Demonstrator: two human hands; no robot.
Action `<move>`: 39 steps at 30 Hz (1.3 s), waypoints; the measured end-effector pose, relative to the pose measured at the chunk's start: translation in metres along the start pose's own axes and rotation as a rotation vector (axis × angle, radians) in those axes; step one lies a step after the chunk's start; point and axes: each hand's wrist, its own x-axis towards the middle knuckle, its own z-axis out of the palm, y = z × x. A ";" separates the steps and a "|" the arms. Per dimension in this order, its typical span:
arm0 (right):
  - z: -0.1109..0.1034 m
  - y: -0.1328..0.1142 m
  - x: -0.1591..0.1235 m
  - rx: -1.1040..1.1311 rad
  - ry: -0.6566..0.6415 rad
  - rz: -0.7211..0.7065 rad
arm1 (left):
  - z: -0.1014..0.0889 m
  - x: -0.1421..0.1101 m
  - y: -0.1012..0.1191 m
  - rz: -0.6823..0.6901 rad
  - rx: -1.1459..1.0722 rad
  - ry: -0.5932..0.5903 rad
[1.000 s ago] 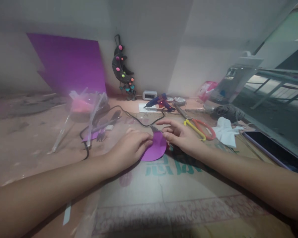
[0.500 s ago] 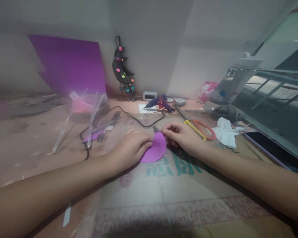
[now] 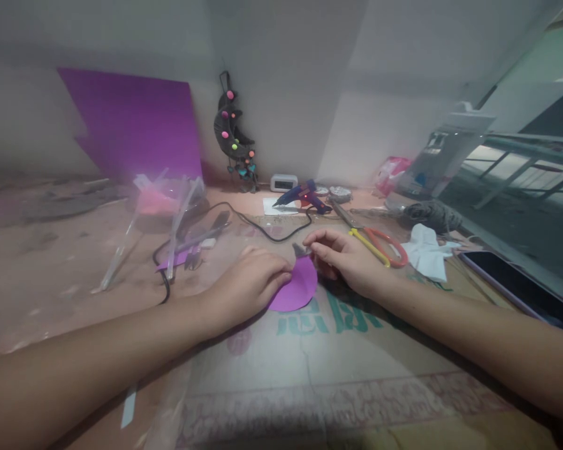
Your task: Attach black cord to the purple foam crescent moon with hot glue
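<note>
A round purple paper cutout (image 3: 298,290) lies on the cardboard (image 3: 309,350) in front of me. My left hand (image 3: 251,284) rests on its left side, fingers curled and pressing it down. Just beyond the cutout's far edge, my right hand (image 3: 342,256) pinches a small grey blade-like tool (image 3: 300,250) whose tip touches the paper's top edge.
Yellow and red scissors (image 3: 375,240), a blue glue gun (image 3: 303,194) with a black cord (image 3: 244,222), white cloth (image 3: 425,247) and a tablet (image 3: 520,284) lie to the right and behind. A purple sheet (image 3: 131,125), a black moon ornament (image 3: 232,134) and plastic bags (image 3: 164,200) are at the back left.
My right hand went from open fingers to a pinch on the small grey tool at the cutout's top edge. The left hand stayed on the paper.
</note>
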 end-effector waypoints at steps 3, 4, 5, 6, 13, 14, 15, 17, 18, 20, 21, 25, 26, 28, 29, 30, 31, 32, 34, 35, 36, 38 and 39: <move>-0.003 0.003 0.000 -0.028 0.002 -0.017 | 0.000 0.000 -0.001 -0.012 -0.023 0.011; -0.004 0.003 0.000 -0.024 -0.007 -0.021 | 0.001 0.000 -0.001 -0.019 -0.030 0.018; -0.004 0.004 0.000 -0.012 -0.021 -0.026 | 0.001 0.001 -0.002 -0.024 -0.036 0.026; -0.004 0.004 0.000 0.000 -0.035 -0.032 | 0.001 0.000 -0.002 -0.028 -0.037 0.034; -0.003 0.002 -0.001 0.046 -0.102 0.000 | 0.000 0.000 -0.002 -0.027 -0.029 0.029; -0.003 0.002 0.000 0.066 -0.117 0.020 | 0.000 0.000 -0.002 -0.026 -0.034 0.029; -0.003 0.002 0.000 0.092 -0.128 0.036 | 0.000 0.000 -0.002 -0.025 -0.038 0.029; -0.003 0.003 0.002 0.146 -0.135 0.049 | 0.000 0.000 -0.002 -0.025 -0.040 0.035; -0.004 0.003 0.002 0.168 -0.130 0.046 | 0.000 0.000 -0.002 -0.028 -0.039 0.037; -0.004 0.004 0.003 0.194 -0.107 0.047 | 0.000 0.000 -0.003 -0.031 -0.030 0.035; -0.004 0.004 0.004 0.198 -0.092 0.056 | 0.000 0.000 -0.004 -0.034 -0.025 0.032; -0.003 0.003 0.004 0.217 -0.040 0.112 | 0.000 0.000 -0.004 -0.044 -0.017 0.027; -0.002 0.003 0.003 0.215 -0.033 0.117 | 0.000 0.000 -0.004 -0.046 -0.020 0.027; -0.001 0.002 0.002 0.174 -0.020 0.114 | 0.000 0.000 -0.003 -0.048 -0.023 0.024; -0.001 0.001 0.002 0.134 -0.010 0.108 | 0.000 0.000 -0.003 -0.049 -0.024 0.022; -0.001 0.001 0.001 0.087 0.004 0.103 | 0.000 0.000 -0.003 -0.051 -0.023 0.021; 0.000 0.000 0.001 0.038 0.024 0.101 | -0.001 0.000 -0.002 -0.052 -0.022 0.019; 0.000 -0.001 0.000 -0.007 0.048 0.103 | -0.001 0.001 -0.002 -0.053 -0.021 0.017; 0.001 -0.003 -0.001 -0.078 0.083 0.116 | -0.001 0.001 -0.002 -0.056 -0.017 0.012; 0.001 -0.004 -0.001 -0.099 0.091 0.121 | -0.001 0.001 -0.002 -0.057 -0.014 0.009; 0.002 -0.004 -0.001 -0.113 0.094 0.120 | -0.001 0.001 -0.002 -0.056 -0.010 0.005; 0.003 -0.004 -0.002 -0.123 0.093 0.103 | -0.001 0.001 -0.001 -0.048 -0.003 0.003; 0.003 -0.004 -0.002 -0.125 0.092 0.093 | -0.001 0.000 -0.001 -0.041 0.000 0.003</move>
